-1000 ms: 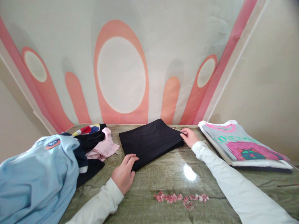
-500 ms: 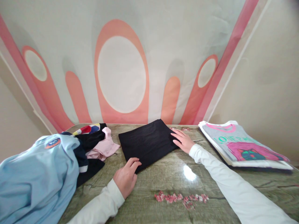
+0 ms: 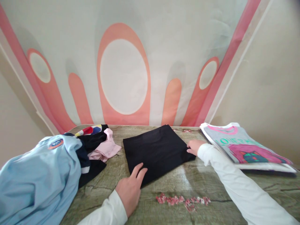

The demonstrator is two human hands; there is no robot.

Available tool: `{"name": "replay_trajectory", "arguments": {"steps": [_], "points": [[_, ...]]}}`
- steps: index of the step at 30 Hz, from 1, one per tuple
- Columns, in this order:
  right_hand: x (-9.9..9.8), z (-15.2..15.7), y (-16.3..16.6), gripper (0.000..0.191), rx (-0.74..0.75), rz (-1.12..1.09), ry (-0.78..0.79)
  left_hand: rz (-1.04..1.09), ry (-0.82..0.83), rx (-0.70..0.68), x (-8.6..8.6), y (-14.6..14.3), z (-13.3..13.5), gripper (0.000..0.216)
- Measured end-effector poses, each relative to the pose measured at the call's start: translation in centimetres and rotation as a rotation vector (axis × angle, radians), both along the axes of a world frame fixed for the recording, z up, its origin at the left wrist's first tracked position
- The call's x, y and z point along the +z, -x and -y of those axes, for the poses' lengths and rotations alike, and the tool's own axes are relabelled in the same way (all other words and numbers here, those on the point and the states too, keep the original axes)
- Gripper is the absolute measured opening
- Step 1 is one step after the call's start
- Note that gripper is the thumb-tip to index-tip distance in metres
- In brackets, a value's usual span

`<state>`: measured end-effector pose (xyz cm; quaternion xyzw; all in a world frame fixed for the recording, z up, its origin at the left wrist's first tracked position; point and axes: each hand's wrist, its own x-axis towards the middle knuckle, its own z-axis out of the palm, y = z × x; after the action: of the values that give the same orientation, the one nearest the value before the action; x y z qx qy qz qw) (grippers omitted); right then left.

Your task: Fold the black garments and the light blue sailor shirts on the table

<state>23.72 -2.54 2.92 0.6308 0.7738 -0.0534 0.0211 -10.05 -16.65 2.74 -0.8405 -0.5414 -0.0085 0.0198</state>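
A folded black garment [image 3: 157, 153] lies flat on the wood-grain table in front of me; its exact kind does not show. My left hand [image 3: 130, 189] rests at its near left edge, fingers stretched out and apart on the cloth. At the right end of the garment, my right hand [image 3: 195, 147] has its fingers closed on the corner. The thumb of that hand is partly hidden.
On the left lies a heap with a light blue garment [image 3: 42, 178], a pink one [image 3: 106, 148] and dark ones. At the right stands a stack of folded clothes, a grey printed T-shirt [image 3: 243, 143] on top. A wall rises behind the table [image 3: 171, 212].
The black garment has shifted to the right and nearer to me, and spreads wider. My right hand has moved right and slightly down with its end, closing on the corner. My left hand has moved slightly right and nearer.
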Motion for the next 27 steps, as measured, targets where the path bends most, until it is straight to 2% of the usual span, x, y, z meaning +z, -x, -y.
{"name": "replay_trajectory", "arguments": {"steps": [2, 5, 8, 10, 12, 15, 17, 19, 20, 23, 27], "points": [[1.4, 0.9, 0.1, 0.01, -0.054, 0.096, 0.048, -0.064, -0.023, 0.105, 0.3, 0.9, -0.9, 0.069], [2.2, 2.4, 0.4, 0.02, -0.016, 0.08, 0.161, -0.05, -0.062, 0.221, 0.7, 2.7, -2.6, 0.064], [1.8, 3.8, 0.6, 0.022, 0.062, -0.124, 0.512, 0.043, -0.112, 0.218, 0.9, 4.8, -4.5, 0.057], [1.6, 4.2, 0.8, 0.027, 0.058, -0.229, 0.643, 0.111, -0.131, 0.165, 0.7, 6.1, -5.6, 0.054], [1.9, 4.0, 0.8, 0.029, 0.061, -0.23, 0.549, 0.176, -0.139, 0.137, 0.3, 7.1, -6.6, 0.052], [2.5, 2.7, 0.8, 0.026, 0.102, -0.162, 0.19, 0.229, -0.135, 0.148, -0.5, 8.3, -7.7, 0.048], [2.4, 1.4, 0.5, 0.02, 0.049, -0.123, -0.031, 0.23, -0.142, 0.154, -1.0, 9.0, -8.3, 0.046], [1.7, 0.0, 0.0, 0.01, -0.052, -0.134, -0.186, 0.215, -0.159, 0.158, -1.3, 9.7, -8.8, 0.044], [1.1, -0.6, -0.3, 0.006, -0.085, -0.165, -0.243, 0.201, -0.17, 0.161, -1.4, 10.0, -9.0, 0.044], [-0.7, -1.9, -1.0, 0.016, -0.071, -0.343, -0.356, 0.149, -0.199, 0.17, -1.4, 10.8, -9.5, 0.039], [-2.1, -2.3, -1.0, 0.022, 0.005, -0.633, -0.347, 0.087, -0.202, 0.191, -1.1, 10.9, -9.6, 0.033]]}}
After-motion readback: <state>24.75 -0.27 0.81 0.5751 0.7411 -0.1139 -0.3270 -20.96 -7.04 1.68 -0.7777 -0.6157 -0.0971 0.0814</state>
